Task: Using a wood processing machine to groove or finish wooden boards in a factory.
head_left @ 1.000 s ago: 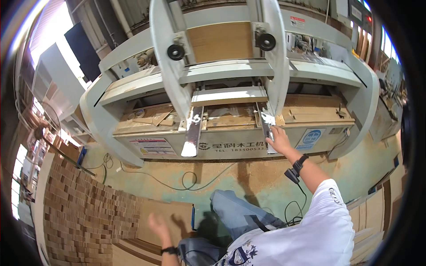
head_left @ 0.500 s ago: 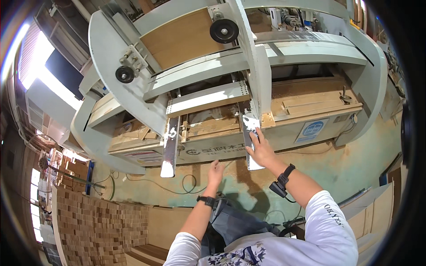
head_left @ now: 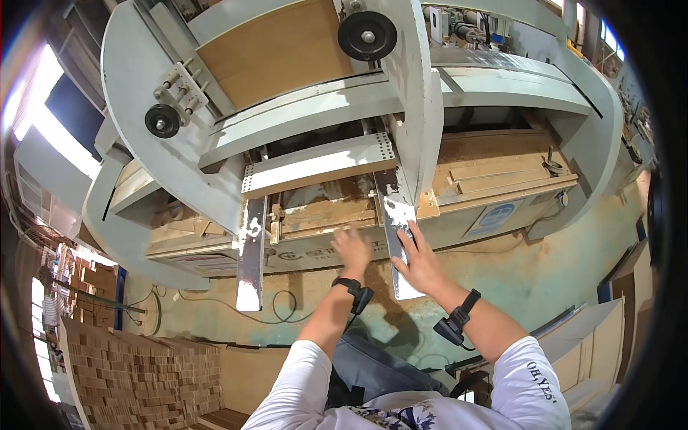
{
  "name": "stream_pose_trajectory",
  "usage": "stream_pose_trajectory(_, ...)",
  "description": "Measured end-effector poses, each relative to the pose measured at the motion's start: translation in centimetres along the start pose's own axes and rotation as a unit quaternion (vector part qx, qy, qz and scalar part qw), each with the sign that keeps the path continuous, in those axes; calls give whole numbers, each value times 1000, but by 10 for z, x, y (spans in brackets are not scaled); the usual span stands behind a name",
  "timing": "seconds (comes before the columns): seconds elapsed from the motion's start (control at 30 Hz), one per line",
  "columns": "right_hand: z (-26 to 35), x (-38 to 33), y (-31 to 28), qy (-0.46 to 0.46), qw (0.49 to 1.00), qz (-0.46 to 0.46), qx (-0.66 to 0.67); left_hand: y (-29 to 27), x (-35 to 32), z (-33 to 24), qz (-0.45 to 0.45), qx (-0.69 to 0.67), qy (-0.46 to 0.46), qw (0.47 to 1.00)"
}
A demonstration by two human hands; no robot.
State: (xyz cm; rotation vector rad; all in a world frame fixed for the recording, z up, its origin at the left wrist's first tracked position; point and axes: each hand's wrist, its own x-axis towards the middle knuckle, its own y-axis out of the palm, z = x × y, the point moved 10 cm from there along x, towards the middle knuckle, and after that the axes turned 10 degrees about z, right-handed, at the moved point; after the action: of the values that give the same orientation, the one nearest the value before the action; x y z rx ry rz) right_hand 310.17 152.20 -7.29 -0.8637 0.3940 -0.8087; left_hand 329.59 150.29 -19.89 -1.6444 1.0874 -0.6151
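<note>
My right hand rests with fingers spread on the right metal support bar, whose white coating is worn in patches. Between the bars my left hand reaches forward, slightly blurred, with its fingers apart and nothing visible in it. To its left is a matching left support bar. Farther in, a stack or panel with a white top, a brown front edge and dots at both ends lies across the two bars. Neither hand touches it.
A large pale machine frame with black handwheels rises ahead. A brown board leans inside it. Stacked wood strips stand at lower left, panels at lower right. A cable lies on the green floor.
My left hand has moved forward from near my body to between the bars. My right hand stays on the right bar. The view has shifted closer to the machine.
</note>
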Motion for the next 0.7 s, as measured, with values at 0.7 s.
stream_pose_trajectory(0.7,0,0,1,12,1000,3,-11,-3,8,-46,-47,-234,249,939)
